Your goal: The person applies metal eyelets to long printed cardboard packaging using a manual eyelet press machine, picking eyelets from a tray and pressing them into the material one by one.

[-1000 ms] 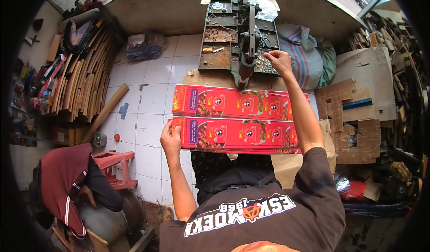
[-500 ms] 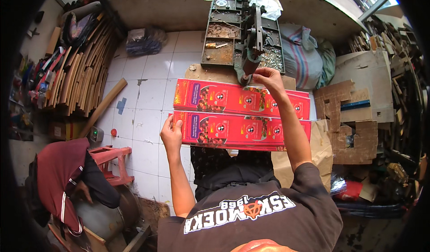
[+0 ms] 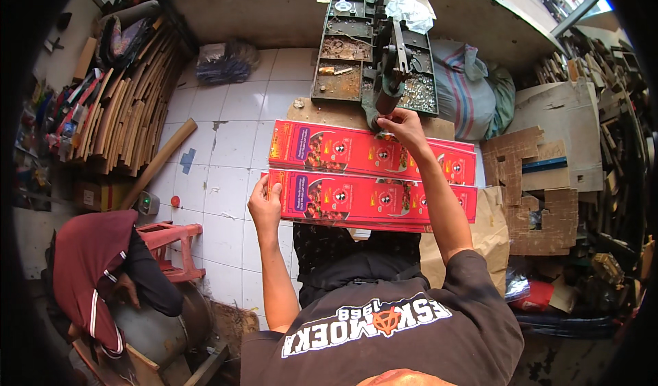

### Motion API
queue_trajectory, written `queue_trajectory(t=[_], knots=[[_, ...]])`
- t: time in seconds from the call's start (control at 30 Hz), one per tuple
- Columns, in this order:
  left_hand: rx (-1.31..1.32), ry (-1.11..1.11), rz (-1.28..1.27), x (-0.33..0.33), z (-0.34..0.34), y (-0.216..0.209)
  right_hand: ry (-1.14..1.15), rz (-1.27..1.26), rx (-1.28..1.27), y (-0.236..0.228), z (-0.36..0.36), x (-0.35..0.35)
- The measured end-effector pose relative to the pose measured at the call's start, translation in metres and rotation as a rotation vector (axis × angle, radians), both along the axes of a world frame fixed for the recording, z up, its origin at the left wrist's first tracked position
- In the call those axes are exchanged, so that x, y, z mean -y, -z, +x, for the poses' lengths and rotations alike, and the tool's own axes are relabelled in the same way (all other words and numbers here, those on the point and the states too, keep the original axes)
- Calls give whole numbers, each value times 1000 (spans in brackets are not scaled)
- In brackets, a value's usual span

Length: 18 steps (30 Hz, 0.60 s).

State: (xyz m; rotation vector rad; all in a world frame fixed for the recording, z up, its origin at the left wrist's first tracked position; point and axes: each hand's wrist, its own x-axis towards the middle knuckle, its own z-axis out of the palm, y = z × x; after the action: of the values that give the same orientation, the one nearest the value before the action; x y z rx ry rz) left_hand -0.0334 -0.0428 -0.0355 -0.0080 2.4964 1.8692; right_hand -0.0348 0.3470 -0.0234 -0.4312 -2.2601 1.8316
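Note:
Red printed cardboard sheets lie in two stacks across my lap, a far stack (image 3: 356, 149) and a near stack (image 3: 363, 197). My left hand (image 3: 266, 204) is closed on the near stack's left end, thumb on top. Beyond them stands a dark metal hand press (image 3: 389, 91). My right hand (image 3: 406, 127) reaches over both stacks to the foot of the press. Its fingertips are pinched together right beside the press head, and whatever they hold is too small or hidden to make out.
Flanking the press is a divided tray (image 3: 337, 84) with small shiny metal pieces in its right part. A striped sack (image 3: 462, 88) sits to the right. At lower left a person in a maroon top (image 3: 89, 249) bends near a red stool (image 3: 171, 245). Wooden boards (image 3: 130, 105) lean farther left.
My right hand has moved slightly left and nearer, its fingertips now closer to the foot of the press. My left hand keeps its hold on the near stack.

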Motion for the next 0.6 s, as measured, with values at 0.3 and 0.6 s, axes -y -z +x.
queue_trajectory(t=[0.3, 0.6], knots=[[-4, 13, -35, -3, 0, -5, 45, 14, 9, -12, 15, 6], [1, 18, 378, 6, 13, -55, -390, 11, 265, -58, 94, -6]])
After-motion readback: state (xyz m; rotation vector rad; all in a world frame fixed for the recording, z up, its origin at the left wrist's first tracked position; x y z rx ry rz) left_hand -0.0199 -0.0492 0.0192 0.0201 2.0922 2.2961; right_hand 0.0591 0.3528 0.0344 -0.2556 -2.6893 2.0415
